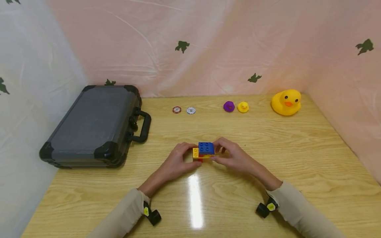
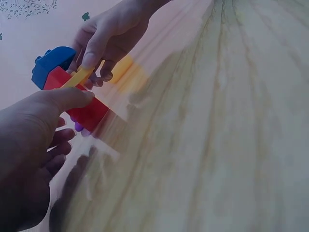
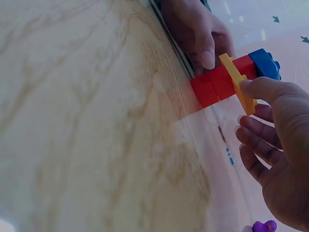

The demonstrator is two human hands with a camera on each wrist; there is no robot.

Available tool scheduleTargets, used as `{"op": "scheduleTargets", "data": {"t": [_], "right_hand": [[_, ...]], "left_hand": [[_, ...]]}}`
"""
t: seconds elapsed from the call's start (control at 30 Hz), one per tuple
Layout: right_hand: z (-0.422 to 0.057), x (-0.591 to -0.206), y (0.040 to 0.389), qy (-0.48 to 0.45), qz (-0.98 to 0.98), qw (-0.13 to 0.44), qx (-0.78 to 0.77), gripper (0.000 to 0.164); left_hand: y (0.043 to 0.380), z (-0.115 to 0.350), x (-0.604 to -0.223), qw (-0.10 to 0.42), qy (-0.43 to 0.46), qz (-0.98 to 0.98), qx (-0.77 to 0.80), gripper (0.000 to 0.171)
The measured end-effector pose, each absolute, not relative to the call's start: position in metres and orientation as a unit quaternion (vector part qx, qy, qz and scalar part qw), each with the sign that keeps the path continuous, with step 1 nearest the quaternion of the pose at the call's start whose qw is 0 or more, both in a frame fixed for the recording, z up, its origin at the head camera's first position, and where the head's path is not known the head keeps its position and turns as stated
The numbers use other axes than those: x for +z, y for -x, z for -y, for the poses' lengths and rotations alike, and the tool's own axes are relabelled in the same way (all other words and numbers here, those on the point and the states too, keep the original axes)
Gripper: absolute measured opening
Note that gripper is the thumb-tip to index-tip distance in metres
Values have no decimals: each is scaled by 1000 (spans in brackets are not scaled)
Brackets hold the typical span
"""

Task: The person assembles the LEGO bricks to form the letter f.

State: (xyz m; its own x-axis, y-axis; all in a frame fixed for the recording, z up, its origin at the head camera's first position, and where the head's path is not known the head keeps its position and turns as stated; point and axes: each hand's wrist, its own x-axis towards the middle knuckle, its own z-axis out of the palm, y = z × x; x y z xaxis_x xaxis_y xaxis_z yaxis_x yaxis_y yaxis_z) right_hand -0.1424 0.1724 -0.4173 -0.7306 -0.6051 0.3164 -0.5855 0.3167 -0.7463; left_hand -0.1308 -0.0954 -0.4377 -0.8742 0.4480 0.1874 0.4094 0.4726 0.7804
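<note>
A small stack of toy building bricks stands on the table in front of me: red bricks at the bottom, a flat yellow piece across them, and a curved blue brick on top. My left hand holds the stack from the left, its thumb near the front of the red bricks and its fingers behind. From the right, my right hand pinches the yellow piece, with its thumb on the front side. The other fingers of the right hand are loosely bent. Fingers partly hide the lower bricks.
A grey case with a black handle lies at the left. Along the back are a red poker chip, a white poker chip, a purple duck, a small yellow duck and a large yellow duck. Cloth surrounds the table.
</note>
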Motion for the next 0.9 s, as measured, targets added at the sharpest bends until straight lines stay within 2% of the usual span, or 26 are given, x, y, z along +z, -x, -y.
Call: {"op": "scheduleTargets", "data": {"t": [0.37, 0.57, 0.9], "right_hand": [[-173, -419, 144, 378, -808, 3, -451, 31], [-172, -420, 144, 380, -806, -2, -454, 29], [-170, -417, 152, 320, -814, 18, -485, 16]], "left_hand": [[131, 108, -435, -48, -283, -831, 477, 45], [130, 110, -438, -52, -289, -823, 486, 35], [136, 102, -437, -60, -249, -835, 486, 30]]}}
